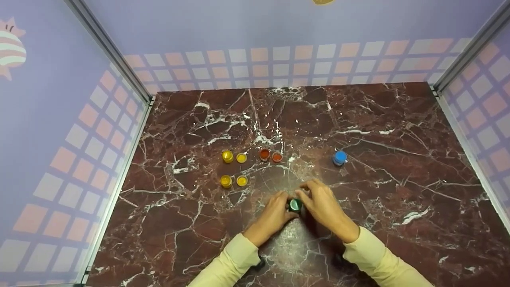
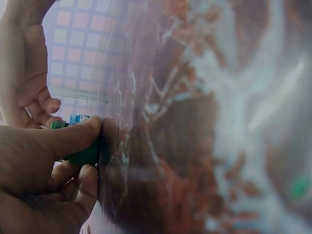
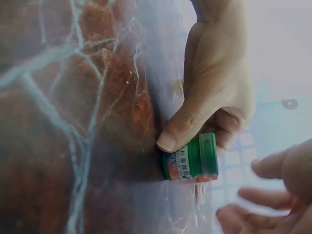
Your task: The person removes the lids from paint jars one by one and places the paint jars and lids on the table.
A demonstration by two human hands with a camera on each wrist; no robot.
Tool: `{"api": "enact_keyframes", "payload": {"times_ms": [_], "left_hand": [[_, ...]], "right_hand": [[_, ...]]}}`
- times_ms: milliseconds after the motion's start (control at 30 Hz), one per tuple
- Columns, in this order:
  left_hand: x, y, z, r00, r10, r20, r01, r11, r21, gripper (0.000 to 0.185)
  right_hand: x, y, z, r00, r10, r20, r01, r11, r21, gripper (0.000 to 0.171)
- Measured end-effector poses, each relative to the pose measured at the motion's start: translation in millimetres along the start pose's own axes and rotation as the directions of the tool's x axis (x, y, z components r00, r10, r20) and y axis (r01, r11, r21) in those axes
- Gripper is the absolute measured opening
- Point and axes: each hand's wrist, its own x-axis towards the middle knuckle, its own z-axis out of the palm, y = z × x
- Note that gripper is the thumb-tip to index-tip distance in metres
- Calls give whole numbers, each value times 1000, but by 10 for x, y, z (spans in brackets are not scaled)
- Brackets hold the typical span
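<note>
Small green plastic jar with green screw cap [image 1: 295, 205], upright on the red-brown marble desk [image 1: 358, 119], pinched at its base by left hand [image 1: 274, 215]; right hand [image 1: 324, 205], fingers loosely spread, just beside its cap.

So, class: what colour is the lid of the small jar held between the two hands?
Green; the lid shows best in the right wrist view.
</note>
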Motion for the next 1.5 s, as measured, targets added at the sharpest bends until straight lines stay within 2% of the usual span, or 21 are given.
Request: {"api": "enact_keyframes", "payload": {"times_ms": [67,200,400,600,767,933,1033,1167,1300,1500], "left_hand": [[-4,0,3,1000,-2,2,2,1000,5,39],[-9,-6,12,1000,-6,-6,6,1000,8,36],[2,-11,33,999,21,-46,-20,1000,23,30],[4,0,39,999,6,-39,-4,999,35,29],[2,6,32,999,-5,-32,6,1000,29,31],[4,3,19,1000,-4,-22,4,1000,17,30],[5,-1,16,1000,2,-16,-1,1000,14,29],[0,-1,15,999,35,-29,-34,999,37,29],[-8,-1,22,997,62,-43,-59,997,59,34],[-11,3,20,998,40,-38,-38,998,53,36]], "right_hand": [[-9,-20,18,1000,6,-12,-8,996,-94,22],[-59,-86,52,1000,-26,-17,20,967,-253,34],[-143,-194,112,999,-28,23,34,944,-327,38],[-188,-205,171,998,-44,37,55,925,-375,38],[-192,-200,173,995,-58,77,82,935,-346,31],[-176,-187,137,988,-77,133,110,958,-263,22],[-163,-163,106,981,-115,159,148,965,-215,22],[-142,-101,60,958,-213,191,245,955,-165,28],[-118,-38,12,925,-306,225,338,934,-117,36],[-75,-4,-14,890,-355,286,394,915,-91,41]]}}
